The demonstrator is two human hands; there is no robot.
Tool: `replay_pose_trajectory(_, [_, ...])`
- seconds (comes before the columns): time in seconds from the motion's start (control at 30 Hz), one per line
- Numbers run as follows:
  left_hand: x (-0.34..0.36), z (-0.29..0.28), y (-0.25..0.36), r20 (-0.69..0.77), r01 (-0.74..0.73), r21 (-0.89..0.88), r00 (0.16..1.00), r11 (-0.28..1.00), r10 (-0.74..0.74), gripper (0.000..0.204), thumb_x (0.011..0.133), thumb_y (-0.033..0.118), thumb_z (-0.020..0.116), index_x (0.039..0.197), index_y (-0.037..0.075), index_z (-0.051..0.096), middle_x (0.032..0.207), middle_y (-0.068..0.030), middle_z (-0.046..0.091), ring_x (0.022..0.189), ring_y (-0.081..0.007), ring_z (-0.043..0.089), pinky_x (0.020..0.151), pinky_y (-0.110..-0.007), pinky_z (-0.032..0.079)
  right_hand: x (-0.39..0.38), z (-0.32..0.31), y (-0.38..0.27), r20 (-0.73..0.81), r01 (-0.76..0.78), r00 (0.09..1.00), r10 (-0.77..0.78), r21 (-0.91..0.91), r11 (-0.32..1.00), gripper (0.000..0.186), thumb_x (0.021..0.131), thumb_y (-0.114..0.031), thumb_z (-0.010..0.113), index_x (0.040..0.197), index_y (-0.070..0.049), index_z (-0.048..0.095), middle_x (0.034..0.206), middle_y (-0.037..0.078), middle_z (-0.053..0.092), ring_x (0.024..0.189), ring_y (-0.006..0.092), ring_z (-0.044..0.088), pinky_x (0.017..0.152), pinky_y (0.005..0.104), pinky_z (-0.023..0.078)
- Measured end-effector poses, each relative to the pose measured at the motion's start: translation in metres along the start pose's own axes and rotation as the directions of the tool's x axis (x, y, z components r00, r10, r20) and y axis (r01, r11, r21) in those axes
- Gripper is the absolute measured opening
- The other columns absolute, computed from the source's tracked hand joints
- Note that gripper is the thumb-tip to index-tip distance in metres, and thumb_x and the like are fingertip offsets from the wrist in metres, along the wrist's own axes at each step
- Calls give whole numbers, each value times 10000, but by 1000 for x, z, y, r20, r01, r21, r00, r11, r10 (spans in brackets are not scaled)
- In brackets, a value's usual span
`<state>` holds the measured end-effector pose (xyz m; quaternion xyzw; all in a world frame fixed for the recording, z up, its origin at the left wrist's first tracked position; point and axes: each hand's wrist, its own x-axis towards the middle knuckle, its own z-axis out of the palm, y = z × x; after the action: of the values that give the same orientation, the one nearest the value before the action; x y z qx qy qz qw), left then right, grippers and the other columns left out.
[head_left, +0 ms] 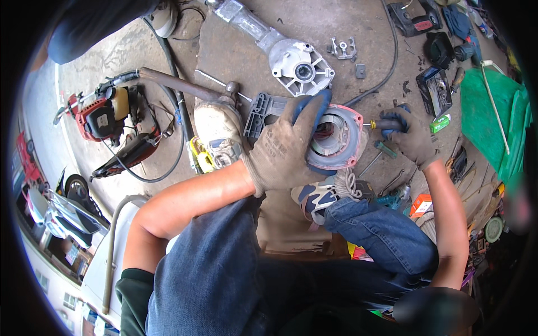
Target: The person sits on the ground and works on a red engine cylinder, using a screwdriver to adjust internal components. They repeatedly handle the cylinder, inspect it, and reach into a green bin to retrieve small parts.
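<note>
Grey-gloved left hand [288, 147] clasps the red-rimmed housing [342, 147] while the right hand [412, 134] grips a screwdriver [381, 124].

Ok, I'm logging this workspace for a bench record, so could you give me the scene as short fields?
Left grip: gloved, holding the left side of a round housing
Right grip: gloved, closed on a screwdriver
Screwdriver direction: shaft toward the housing's right edge; tip contact too small to tell
Beyond housing: silver gear casing on the floor
Near left shoe: hammer
Far left: red-and-black engine
Far right: green sheet
</note>
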<state>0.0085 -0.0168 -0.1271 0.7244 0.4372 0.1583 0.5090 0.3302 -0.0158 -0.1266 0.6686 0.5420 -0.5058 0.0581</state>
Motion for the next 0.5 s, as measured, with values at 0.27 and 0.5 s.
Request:
replay_pose_trajectory(0.27, [4,-6,4,7,-46,67,999,997,46,1242,590,295,943,1561,-24,237,1403,-355,411,1214,-515,563,1020,-506,512,-5,11,20,-72,305,944,-323,-187,934,537,819,-69,684,1353,-131,671,1162,171,633,1066,313,623,937,402,494])
replay_pose_trajectory(0.5, [5,-3,0,12,-31,75,999,997,30,1271,571,302,954,1563,-23,230,1419,-364,393,1248,-522,540,1057,-502,491,-12,21,13,-143,340,875,-462,-499,797,502,798,-152,747,1298,-157,710,1045,196,583,974,382,568,865,469,474])
